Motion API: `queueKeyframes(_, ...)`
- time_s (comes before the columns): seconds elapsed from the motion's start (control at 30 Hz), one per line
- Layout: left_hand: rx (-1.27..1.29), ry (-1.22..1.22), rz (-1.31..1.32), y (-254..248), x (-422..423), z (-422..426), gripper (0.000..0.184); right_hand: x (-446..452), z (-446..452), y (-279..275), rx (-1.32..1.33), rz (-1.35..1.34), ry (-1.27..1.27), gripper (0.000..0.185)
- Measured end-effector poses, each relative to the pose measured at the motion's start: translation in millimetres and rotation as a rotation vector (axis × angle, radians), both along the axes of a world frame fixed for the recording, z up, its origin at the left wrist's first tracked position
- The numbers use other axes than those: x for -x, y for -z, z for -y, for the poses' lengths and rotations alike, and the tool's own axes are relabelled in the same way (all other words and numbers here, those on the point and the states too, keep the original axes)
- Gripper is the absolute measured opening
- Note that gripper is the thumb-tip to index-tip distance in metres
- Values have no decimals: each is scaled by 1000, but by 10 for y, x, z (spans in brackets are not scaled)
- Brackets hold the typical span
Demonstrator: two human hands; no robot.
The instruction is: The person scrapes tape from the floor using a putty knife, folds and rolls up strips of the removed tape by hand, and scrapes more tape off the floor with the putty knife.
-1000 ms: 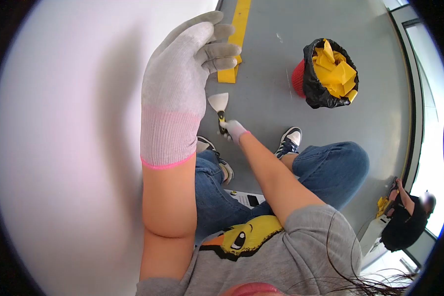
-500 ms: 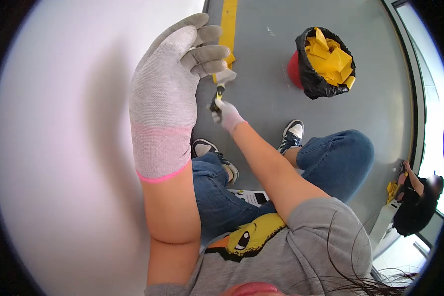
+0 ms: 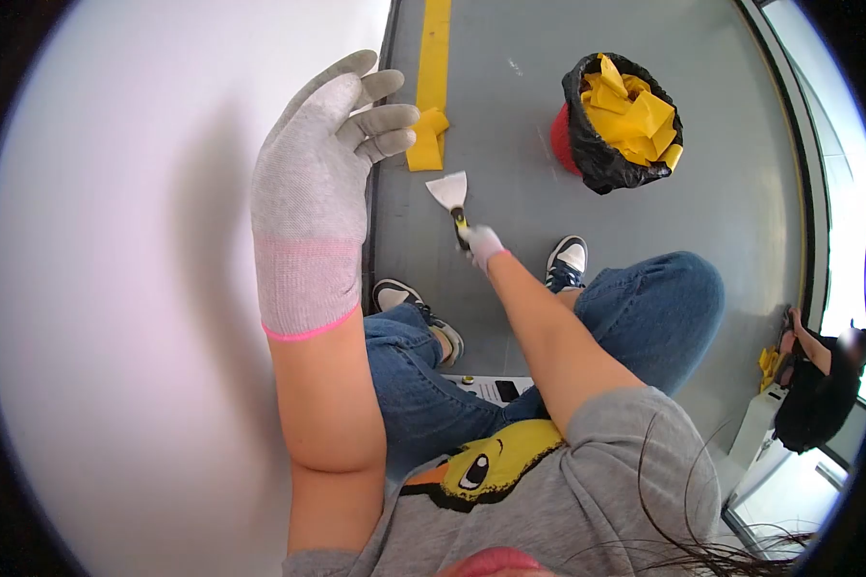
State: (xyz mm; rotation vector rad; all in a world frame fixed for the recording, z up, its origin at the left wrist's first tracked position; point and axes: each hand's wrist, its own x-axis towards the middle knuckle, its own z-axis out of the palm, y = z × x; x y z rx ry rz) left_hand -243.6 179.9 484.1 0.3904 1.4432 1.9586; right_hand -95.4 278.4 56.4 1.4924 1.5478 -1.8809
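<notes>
My right hand (image 3: 482, 246), in a pale glove, grips the black and yellow handle of a scraper (image 3: 449, 192). Its wide metal blade points away from me, just short of the loose end of a yellow floor tape (image 3: 427, 144). That end is folded over on itself; the rest of the strip runs straight away along the floor. My left hand (image 3: 332, 135), in a grey glove with a pink cuff edge, is raised beside the white wall. Its fingers are apart and slightly bent, and nothing shows in them.
A red bin (image 3: 565, 139) lined with a black bag (image 3: 597, 159) stands to the right, filled with crumpled yellow tape (image 3: 635, 115). The white wall (image 3: 115, 288) rises close on my left. At the far right another person in black (image 3: 818, 404) is low by the glass.
My right hand has drawn the scraper back and to the right, away from the tape end. My left hand has shifted slightly down and left in view.
</notes>
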Motion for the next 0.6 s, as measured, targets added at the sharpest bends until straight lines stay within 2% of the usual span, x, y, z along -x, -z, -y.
queueKeyframes(0.07,18,-15,-5,-21,22,-9,44,435,-176,-136,-105,22,130,40)
queueKeyframes(0.1,36,-32,-16,-41,18,-15,44,577,-251,-368,-73,85,49,32)
queueKeyframes(0.2,59,-53,-15,-109,-4,-36,45,673,-342,-718,72,-5,235,31)
queueKeyframes(0.27,34,-45,-17,-98,7,-24,45,649,-299,-741,159,-46,329,30)
queueKeyframes(0.37,-15,-7,-16,-33,5,-8,46,385,-70,-395,313,-115,485,30)
queueKeyframes(0.4,-17,1,-12,-32,9,-2,46,231,93,-347,391,-228,554,30)
queueKeyframes(0.53,-3,-16,-20,-34,8,7,46,-358,740,-218,352,-337,388,25)
queueKeyframes(0.6,-17,-18,-13,-25,-16,12,46,-577,905,-226,358,-202,288,25)
